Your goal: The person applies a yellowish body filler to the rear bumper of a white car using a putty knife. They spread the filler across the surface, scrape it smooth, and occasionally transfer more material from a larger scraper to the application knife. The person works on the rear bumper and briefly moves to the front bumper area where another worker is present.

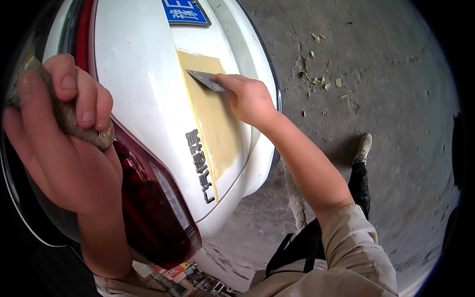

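Note:
My right hand [250, 99] grips a flat metal spreader [200, 76] against the upper part of a beige filler patch [220, 138] on the white car's trunk lid [133, 59]. A thin yellow strip runs along the patch's left edge. At the left, my left hand [59, 138] is closed round a grimy brownish object [69, 116], its exact kind unclear. Dark raised badge characters [198, 163] sit just left of the patch.
A red tail light [143, 208] lies below my left hand, and a blue license plate [185, 11] is at the top. To the right, cream-coloured scraps [326, 85] lie on grey concrete [405, 148], near my shoe [362, 147]. Small mixed items show at the lower edge.

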Demonstrator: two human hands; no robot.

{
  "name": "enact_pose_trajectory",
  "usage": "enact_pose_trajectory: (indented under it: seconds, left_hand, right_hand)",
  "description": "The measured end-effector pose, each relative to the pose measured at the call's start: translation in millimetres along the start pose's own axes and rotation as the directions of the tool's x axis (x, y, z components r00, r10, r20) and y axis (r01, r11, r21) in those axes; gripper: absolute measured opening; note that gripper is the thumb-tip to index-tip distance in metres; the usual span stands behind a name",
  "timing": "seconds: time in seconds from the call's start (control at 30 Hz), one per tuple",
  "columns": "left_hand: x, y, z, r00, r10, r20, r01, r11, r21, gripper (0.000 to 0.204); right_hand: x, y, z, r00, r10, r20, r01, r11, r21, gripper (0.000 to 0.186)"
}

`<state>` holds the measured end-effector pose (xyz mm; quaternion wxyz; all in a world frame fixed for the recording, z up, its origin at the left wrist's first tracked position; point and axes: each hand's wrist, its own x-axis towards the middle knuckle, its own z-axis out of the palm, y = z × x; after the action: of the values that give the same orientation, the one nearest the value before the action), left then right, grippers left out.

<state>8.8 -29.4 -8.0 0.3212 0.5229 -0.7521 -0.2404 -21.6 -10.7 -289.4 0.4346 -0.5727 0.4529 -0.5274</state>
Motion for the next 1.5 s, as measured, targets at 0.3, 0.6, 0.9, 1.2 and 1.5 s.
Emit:
enact_pose_trajectory:
  seconds: [0.3,0.6,0.9,1.2,1.5]
  left_hand:
    - [8.7,-22.2,-29.7,0.975,0.007,0.222,0.009,0.998,-0.070,0.020]
    - [-5.1,-27.8,-42.4,0.995,0.060,0.079,-0.082,0.947,0.310,0.024]
    - [26.6,-47.4,-81.4,0.840,0.087,0.536,-0.309,0.889,0.339,0.014]
    - [16.4,-47.2,-61.7,0.911,0.113,0.397,-0.214,0.952,0.219,0.024]
    - [4.8,-15.4,-22.5,0.943,0.045,0.329,-0.076,0.994,0.083,0.031]
  right_hand:
    - [-57.1,-12.0,4.3,0.995,0.083,-0.061,-0.084,0.997,-0.001,0.048]
    - [-119.5,-27.6,19.9,0.989,0.105,-0.100,-0.099,0.993,0.063,0.049]
    - [-166.4,-37.8,34.9,0.977,0.135,-0.166,-0.132,0.991,0.031,0.053]
    - [-193.6,-48.8,42.2,0.976,0.140,-0.165,-0.142,0.990,0.001,0.053]
    - [-196.3,-49.8,-1.6,0.993,0.033,-0.111,-0.029,0.999,0.038,0.044]
